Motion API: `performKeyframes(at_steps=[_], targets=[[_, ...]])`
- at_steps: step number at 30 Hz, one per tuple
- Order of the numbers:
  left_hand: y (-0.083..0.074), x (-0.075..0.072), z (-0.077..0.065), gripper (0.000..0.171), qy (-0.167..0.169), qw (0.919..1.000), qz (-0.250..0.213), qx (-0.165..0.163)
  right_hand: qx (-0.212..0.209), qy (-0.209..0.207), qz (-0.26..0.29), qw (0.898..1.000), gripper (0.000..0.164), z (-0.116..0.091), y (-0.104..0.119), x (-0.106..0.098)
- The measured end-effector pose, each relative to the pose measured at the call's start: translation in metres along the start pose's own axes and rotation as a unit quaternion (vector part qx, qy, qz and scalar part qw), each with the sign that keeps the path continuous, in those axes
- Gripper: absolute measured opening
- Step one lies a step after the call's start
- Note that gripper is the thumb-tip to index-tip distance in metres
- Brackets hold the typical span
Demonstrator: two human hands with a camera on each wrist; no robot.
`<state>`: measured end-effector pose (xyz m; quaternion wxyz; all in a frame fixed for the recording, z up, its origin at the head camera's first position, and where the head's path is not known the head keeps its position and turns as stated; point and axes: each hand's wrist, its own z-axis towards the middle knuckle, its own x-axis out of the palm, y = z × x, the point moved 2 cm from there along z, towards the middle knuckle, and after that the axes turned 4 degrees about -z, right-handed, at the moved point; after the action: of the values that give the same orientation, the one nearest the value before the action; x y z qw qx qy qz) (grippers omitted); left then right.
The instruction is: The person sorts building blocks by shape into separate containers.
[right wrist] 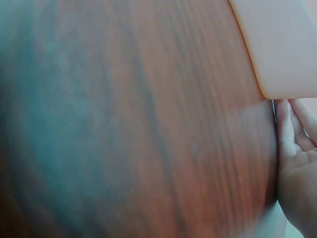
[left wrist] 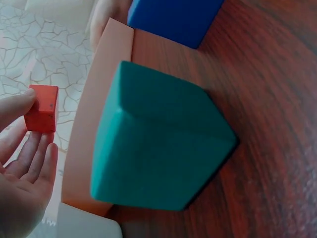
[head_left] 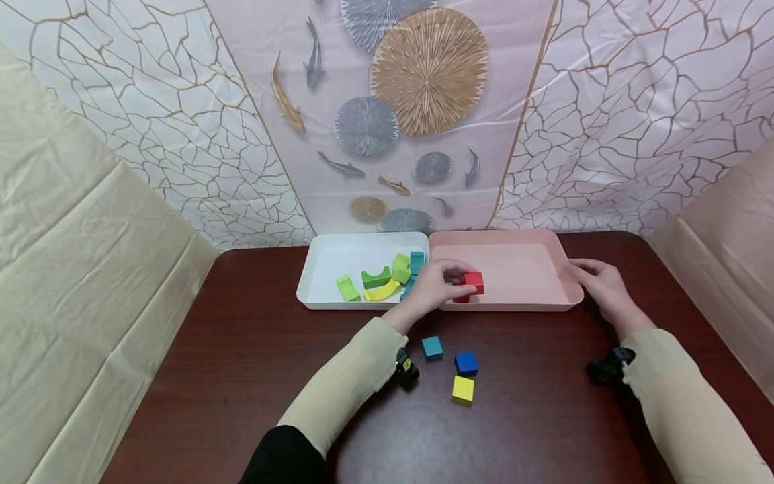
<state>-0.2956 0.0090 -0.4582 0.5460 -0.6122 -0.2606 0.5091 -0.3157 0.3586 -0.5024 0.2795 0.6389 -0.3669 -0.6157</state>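
A red block (head_left: 474, 282) is pinched between the thumb and fingers of my left hand (head_left: 432, 286), over the left end of the pink tray (head_left: 514, 252). The left wrist view shows the same red block (left wrist: 43, 108) gripped at its side. Just below it in the head view, a darker red patch shows, partly covered by the hand. My right hand (head_left: 607, 292) touches the pink tray's right rim. In the right wrist view, this hand's fairly straight fingers (right wrist: 286, 126) are right at the tray's corner.
A white tray (head_left: 320, 269) adjoins on the left, holding several green, yellow and teal blocks. On the table in front lie a teal block (head_left: 432, 349), a blue block (head_left: 466, 364) and a yellow block (head_left: 462, 390). Patterned cloth (head_left: 387, 168) hangs behind.
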Motion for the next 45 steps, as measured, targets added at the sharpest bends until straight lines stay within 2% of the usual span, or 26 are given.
performKeyframes(at_steps=[9, 22, 31, 36, 45], targets=[[0.005, 0.008, 0.008, 0.033, 0.006, 0.9981, 0.061, -0.004, 0.001, -0.002, 0.001, 1.0, 0.073, 0.002, -0.002, 0.0], [0.004, 0.023, 0.014, 0.033, 0.038, 0.9881, 0.148, 0.015, -0.025, -0.005, 0.018, 1.0, 0.07, 0.004, -0.005, -0.001], [0.007, 0.022, 0.015, 0.032, 0.043, 0.9864, 0.157, 0.023, -0.022, -0.004, 0.018, 1.0, 0.072, 0.002, -0.004, -0.001], [0.006, 0.021, 0.015, 0.031, 0.054, 0.9833, 0.173, 0.02, -0.018, 0.0, 0.011, 1.0, 0.071, 0.001, -0.004, -0.001], [0.008, 0.021, 0.018, 0.03, 0.072, 0.9821, 0.173, 0.016, -0.017, 0.0, 0.015, 1.0, 0.07, 0.001, -0.002, -0.002]])
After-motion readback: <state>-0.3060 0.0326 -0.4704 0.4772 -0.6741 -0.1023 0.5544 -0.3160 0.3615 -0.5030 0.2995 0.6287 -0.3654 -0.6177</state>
